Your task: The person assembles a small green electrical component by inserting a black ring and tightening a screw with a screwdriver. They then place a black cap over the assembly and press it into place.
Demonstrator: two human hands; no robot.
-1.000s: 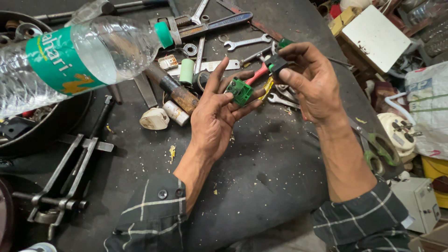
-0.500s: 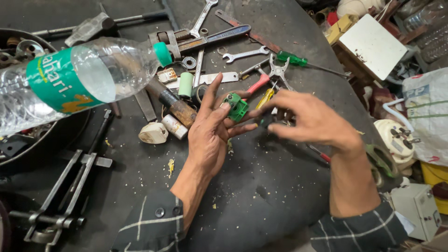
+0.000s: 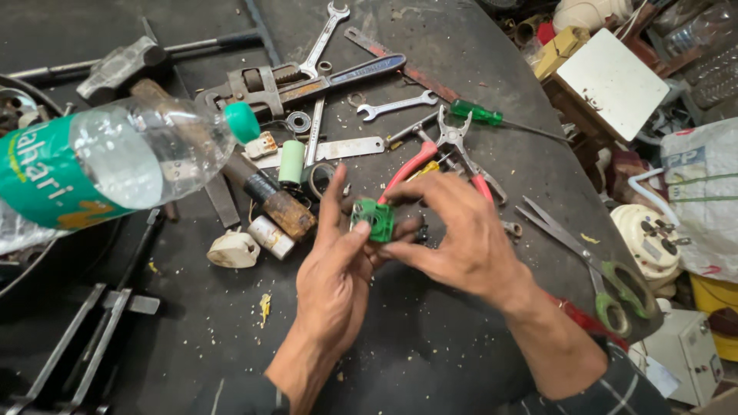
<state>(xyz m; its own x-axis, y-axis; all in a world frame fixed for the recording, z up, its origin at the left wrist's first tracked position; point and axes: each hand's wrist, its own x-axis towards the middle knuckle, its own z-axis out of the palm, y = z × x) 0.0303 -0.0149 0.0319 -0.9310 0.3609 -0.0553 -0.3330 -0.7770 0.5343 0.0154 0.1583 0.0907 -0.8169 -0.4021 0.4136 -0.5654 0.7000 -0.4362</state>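
Dark, grease-stained metal forms the workbench (image 3: 430, 77), littered with hand tools and flecks of debris. Held above its middle is a small green plastic part (image 3: 373, 220), blocky and roughly square, with what looks like a round socket or hole in the face turned up toward the camera. It looks light and rigid, a moulded piece that would likely crack or chip before it bends, and its smooth sides could slip in oily fingers; the safest hold seems to be across two opposite flat sides, as it is held now. Being nearly as wide as it is long, it has no clear long axis; its holed face points up and slightly toward the person. The left hand (image 3: 334, 284) cradles it from below and the left, thumb raised and fingertips curled against its edge, so this hand is grasping the part. The right hand (image 3: 461, 238) closes over it from the right, fingers bent and pinching its top and far side; whether anything else sits under those fingers I cannot tell. Just beyond the hands lie red-handled pliers (image 3: 434, 154), and further back a green-handled screwdriver (image 3: 480, 114), a small spanner (image 3: 396, 105) and a heavy pipe wrench (image 3: 300, 81). To the right lie green-handled scissors (image 3: 592, 269). At the left a clear plastic bottle (image 3: 115, 165) with a green cap looms close to the camera.
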